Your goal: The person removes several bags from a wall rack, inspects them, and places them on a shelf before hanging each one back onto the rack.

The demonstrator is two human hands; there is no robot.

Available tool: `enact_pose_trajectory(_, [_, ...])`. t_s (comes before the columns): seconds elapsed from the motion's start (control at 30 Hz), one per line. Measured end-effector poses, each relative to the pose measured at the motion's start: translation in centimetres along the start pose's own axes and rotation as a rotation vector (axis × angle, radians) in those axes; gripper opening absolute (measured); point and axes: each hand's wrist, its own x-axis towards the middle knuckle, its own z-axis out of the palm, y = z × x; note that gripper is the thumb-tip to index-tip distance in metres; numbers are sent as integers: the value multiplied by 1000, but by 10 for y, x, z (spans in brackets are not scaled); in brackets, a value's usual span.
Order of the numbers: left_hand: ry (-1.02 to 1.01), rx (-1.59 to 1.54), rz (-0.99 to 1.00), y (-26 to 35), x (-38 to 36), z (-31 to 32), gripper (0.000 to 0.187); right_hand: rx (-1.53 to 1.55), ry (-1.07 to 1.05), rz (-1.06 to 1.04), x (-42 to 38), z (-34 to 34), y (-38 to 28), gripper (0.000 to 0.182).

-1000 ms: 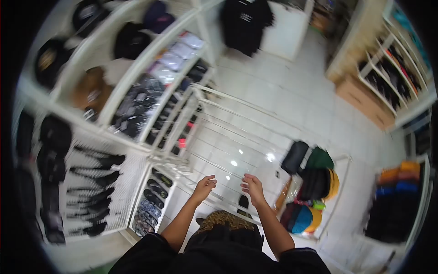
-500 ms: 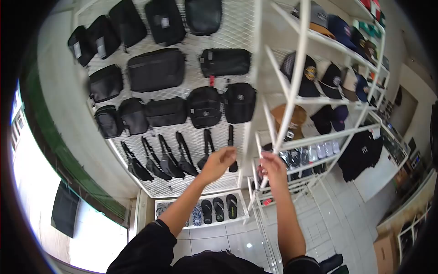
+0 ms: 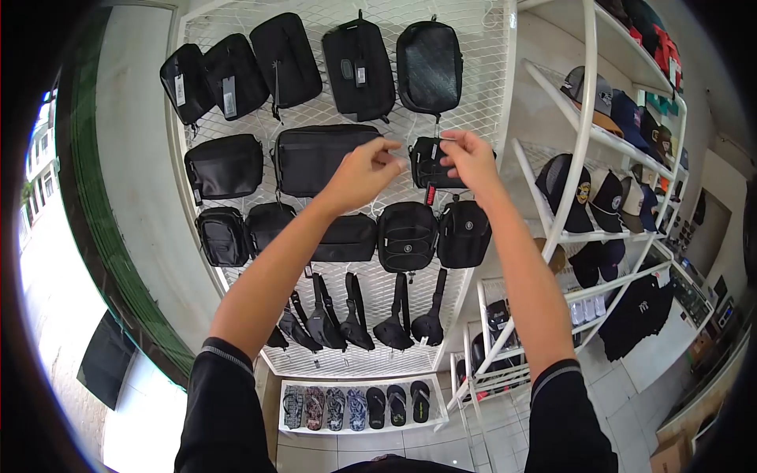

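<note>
My left hand [image 3: 364,173] is raised in front of a wide black bag [image 3: 303,162] on the mesh wall, its fingers loosely bent with a gap between thumb and forefinger. To its right, my right hand [image 3: 473,164] overlaps a smaller black bag [image 3: 430,167] with a red tag [image 3: 430,195]. Its fingers are curved and apart from the thumb. Neither hand shows anything held, and contact with the bags cannot be made out. Below hang two black pouches, one [image 3: 408,236] beside the other [image 3: 464,234].
White mesh [image 3: 489,71] carries several more black bags, with sling bags [image 3: 356,323] lower down. A low rack of flip-flops [image 3: 356,408] stands at its foot. On the right, white shelves [image 3: 587,118] hold caps [image 3: 564,189]. A bright opening is at the left.
Both hands have risen from the sling-bag level to the upper bag rows. The camera view has shifted, so the bags appear farther right and the flip-flop rack shows more fully.
</note>
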Motion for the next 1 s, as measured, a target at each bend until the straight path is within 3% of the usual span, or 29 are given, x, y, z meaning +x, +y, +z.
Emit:
enact_pose_trajectory(0.1, [43,96,12,-3,35,-7,53,-77,13,-8,50,-5,6,34])
enact_pose_trajectory(0.27, [135,198,-51,-14,84,-2,62,-305,305,-38,116,-9,24,58])
enact_pose_trajectory(0.3, [177,187,-107,-14,92,2,65,-317,282,-39,119,-9,21,68])
enact_pose_trajectory(0.43, [286,114,-171,-37,124,19,70,67,127,121,123,-7,19,83])
enact_pose_trajectory(0.47, [335,84,-184,-43,130,24,70,72,130,113,122,-7,23,83])
enact_pose_trajectory(0.5, [203,-1,-247,-46,135,23,75,149,80,133,121,-6,23,83])
enact_pose_trajectory(0.63, [251,-101,-212,-55,140,48,65,351,-29,146,126,-6,35,80])
enact_pose_trajectory(0.67, [341,-96,-181,-64,144,53,61,412,-29,132,127,-6,37,78])
enact_pose_trajectory(0.8, [481,-126,-138,-60,140,62,50,449,22,131,123,-7,35,61])
enact_pose_trajectory(1.0, [483,-352,-149,-23,135,60,44,586,-50,81,129,-12,39,59])
